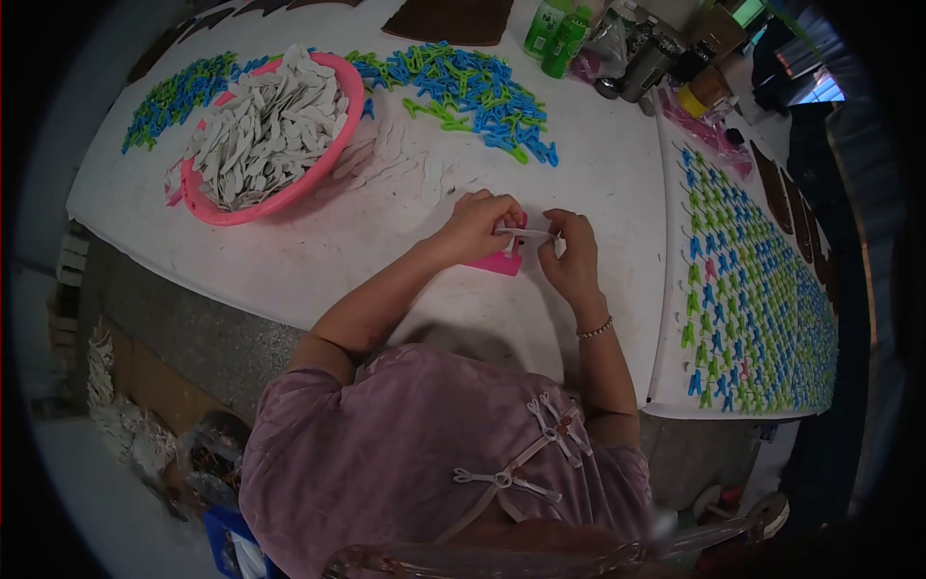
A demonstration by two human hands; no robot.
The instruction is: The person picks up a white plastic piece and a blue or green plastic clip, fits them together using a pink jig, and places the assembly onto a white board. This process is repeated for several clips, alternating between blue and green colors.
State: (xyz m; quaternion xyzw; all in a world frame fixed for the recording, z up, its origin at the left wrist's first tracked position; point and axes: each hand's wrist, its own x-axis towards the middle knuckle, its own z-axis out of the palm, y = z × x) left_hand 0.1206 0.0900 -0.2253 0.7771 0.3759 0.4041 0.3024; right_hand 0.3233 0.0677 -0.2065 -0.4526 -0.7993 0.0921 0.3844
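Observation:
Between my two hands a thin white strip is stretched just over a small bright-pink holder on the white table. My left hand is closed, its fingertips pinching the strip's left end right at the pink holder. At the other end, my right hand grips the strip between thumb and bent fingers. To the left, a pink basin is heaped with flat, pale pieces. Several similar pale strips lie loose beside the basin.
Blue and green clips are piled behind the basin. On the right, a white board carries rows of clips. Green bottles and a dark flask stand at the back. The table's front edge runs along the left.

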